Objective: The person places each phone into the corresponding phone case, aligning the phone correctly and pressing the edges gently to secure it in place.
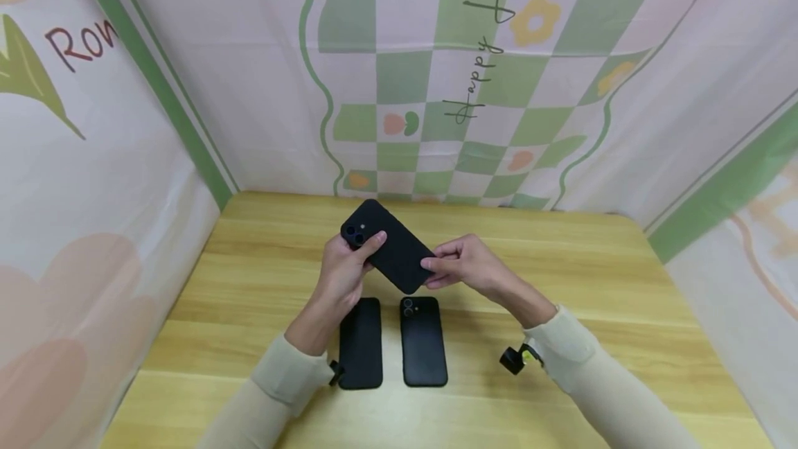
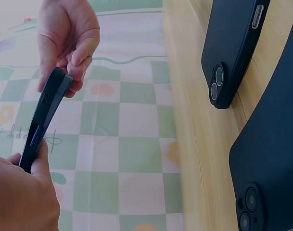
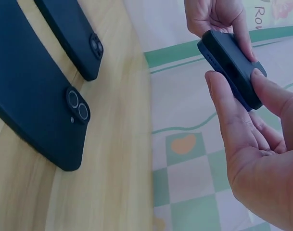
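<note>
A phone in a black case [image 1: 399, 255] is held slanted above the table, its back and camera lenses facing up in the head view. My left hand [image 1: 339, 272] grips it near the camera end, thumb across the back. At the opposite corner my right hand [image 1: 470, 265] pinches it, thumb on top and fingers below. The left wrist view shows the held phone [image 2: 45, 113] edge-on, with a paler strip along one side near the right hand. Whether case and phone are parted there, I cannot tell. The phone's screen is hidden in the head view.
Two more black-cased phones lie back up on the wooden table [image 1: 249, 283]: one phone [image 1: 364, 348] partly behind my left wrist, the other phone [image 1: 424, 348] to its right. A patterned cloth [image 1: 436, 75] hangs behind the table and along its sides.
</note>
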Action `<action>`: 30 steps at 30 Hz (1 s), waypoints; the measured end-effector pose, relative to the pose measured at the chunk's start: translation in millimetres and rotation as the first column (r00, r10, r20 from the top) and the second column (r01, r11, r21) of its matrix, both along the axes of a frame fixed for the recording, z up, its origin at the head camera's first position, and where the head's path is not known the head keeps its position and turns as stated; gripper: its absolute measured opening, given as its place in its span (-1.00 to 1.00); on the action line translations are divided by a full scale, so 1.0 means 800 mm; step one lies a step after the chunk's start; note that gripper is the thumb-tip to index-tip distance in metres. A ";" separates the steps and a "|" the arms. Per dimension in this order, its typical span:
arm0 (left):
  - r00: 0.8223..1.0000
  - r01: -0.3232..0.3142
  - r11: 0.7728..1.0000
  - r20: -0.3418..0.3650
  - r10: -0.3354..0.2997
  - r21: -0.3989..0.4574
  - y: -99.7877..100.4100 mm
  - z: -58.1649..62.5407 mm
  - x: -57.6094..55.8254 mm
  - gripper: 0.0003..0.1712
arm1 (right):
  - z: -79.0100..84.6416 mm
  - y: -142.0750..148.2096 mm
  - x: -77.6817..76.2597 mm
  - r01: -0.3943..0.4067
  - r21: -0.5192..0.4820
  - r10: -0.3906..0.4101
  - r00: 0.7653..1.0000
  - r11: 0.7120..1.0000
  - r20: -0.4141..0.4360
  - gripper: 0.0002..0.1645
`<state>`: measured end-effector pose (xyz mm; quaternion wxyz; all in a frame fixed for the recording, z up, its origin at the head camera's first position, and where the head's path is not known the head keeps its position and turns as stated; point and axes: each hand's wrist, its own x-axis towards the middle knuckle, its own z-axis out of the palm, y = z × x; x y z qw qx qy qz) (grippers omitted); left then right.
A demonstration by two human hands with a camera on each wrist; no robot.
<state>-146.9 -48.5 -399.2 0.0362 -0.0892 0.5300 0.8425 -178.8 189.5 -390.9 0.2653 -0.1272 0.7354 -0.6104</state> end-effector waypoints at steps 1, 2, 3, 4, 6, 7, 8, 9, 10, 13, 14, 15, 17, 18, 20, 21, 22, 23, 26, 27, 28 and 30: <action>1.000 0.000 1.000 -0.002 0.000 0.004 0.000 0.000 0.000 -0.49 | -0.001 0.000 0.000 0.004 -0.002 -0.004 1.000 1.000 0.000 -0.75; 1.000 0.000 1.000 -0.002 0.000 0.010 0.000 0.000 0.000 -0.49 | -0.001 0.000 0.000 0.009 -0.004 -0.009 1.000 1.000 -0.001 -0.77; 1.000 0.000 1.000 -0.001 0.000 0.015 0.000 0.000 0.000 -0.49 | -0.001 0.000 0.000 0.014 -0.006 -0.014 1.000 1.000 -0.003 -0.78; 1.000 0.000 1.000 0.002 0.000 0.023 0.000 0.001 0.000 -0.49 | -0.001 0.000 0.001 0.017 -0.009 -0.017 1.000 1.000 -0.003 -0.79; 1.000 0.001 0.999 0.008 -0.002 0.043 0.000 0.001 0.000 -0.49 | 0.000 0.001 0.002 0.023 -0.019 -0.023 1.000 1.000 -0.011 -0.80; 1.000 0.002 0.999 0.012 -0.002 0.055 0.001 0.000 -0.001 -0.49 | 0.000 0.001 0.002 0.027 -0.026 -0.027 1.000 0.999 -0.015 -0.81; 1.000 0.002 0.998 0.016 -0.003 0.069 0.001 0.001 -0.001 -0.48 | 0.001 0.001 0.002 0.031 -0.033 -0.032 0.999 0.999 -0.021 -0.81; 1.000 0.003 0.997 0.016 -0.004 0.083 0.001 0.001 -0.001 -0.48 | 0.001 0.001 0.003 0.035 -0.040 -0.036 0.999 0.999 -0.027 -0.82; 1.000 0.003 0.995 0.016 -0.004 0.098 0.001 0.001 -0.001 -0.47 | 0.001 0.001 0.003 0.035 -0.048 -0.037 0.999 0.998 -0.036 -0.81; 1.000 -0.001 0.993 0.021 -0.002 0.115 0.002 0.003 -0.002 -0.48 | 0.001 0.002 0.002 0.038 -0.068 -0.042 0.997 0.997 -0.064 -0.80; 1.000 -0.001 0.994 0.023 -0.001 0.110 0.002 0.004 -0.002 -0.49 | 0.001 0.002 0.002 0.038 -0.069 -0.043 0.996 0.997 -0.074 -0.79; 1.000 0.000 0.995 0.021 -0.002 0.102 0.002 0.005 -0.002 -0.50 | 0.000 0.003 0.002 0.041 -0.071 -0.047 0.996 0.997 -0.081 -0.78; 1.000 -0.002 0.996 0.022 0.000 0.086 0.003 0.005 -0.002 -0.53 | 0.001 0.004 0.001 0.053 -0.070 -0.059 0.994 0.996 -0.097 -0.77; 1.000 -0.003 0.997 0.019 0.002 0.077 0.003 0.006 -0.002 -0.53 | 0.001 0.004 0.001 0.059 -0.067 -0.066 0.992 0.996 -0.106 -0.76; 1.000 -0.009 0.997 0.007 0.008 0.074 0.004 0.007 -0.002 -0.54 | 0.002 0.004 0.000 0.083 -0.062 -0.089 0.990 0.995 -0.113 -0.76; 1.000 -0.014 0.997 0.001 0.014 0.079 0.005 0.008 -0.002 -0.54 | 0.003 0.004 0.000 0.095 -0.060 -0.102 0.988 0.994 -0.117 -0.75; 1.000 -0.021 0.996 -0.005 0.022 0.084 0.005 0.008 -0.002 -0.54 | 0.004 0.003 -0.001 0.106 -0.058 -0.112 0.986 0.993 -0.120 -0.74; 0.999 -0.029 0.996 -0.011 0.030 0.088 0.006 0.009 -0.002 -0.54 | 0.005 0.003 -0.001 0.118 -0.058 -0.124 0.985 0.991 -0.119 -0.73; 0.998 -0.056 0.994 -0.032 0.060 0.097 0.009 0.009 -0.003 -0.55 | 0.006 0.000 -0.002 0.146 -0.065 -0.152 0.983 0.987 -0.098 -0.72; 0.997 -0.065 0.993 -0.038 0.069 0.101 0.009 0.009 -0.003 -0.55 | 0.007 -0.001 -0.002 0.155 -0.072 -0.161 0.983 0.985 -0.087 -0.72; 0.996 -0.072 0.991 -0.045 0.078 0.108 0.010 0.009 -0.003 -0.55 | 0.007 -0.002 -0.002 0.158 -0.080 -0.164 0.983 0.984 -0.078 -0.73; 0.994 -0.089 0.989 -0.055 0.096 0.120 0.011 0.009 -0.004 -0.55 | 0.007 -0.004 -0.002 0.166 -0.102 -0.172 0.984 0.981 -0.052 -0.77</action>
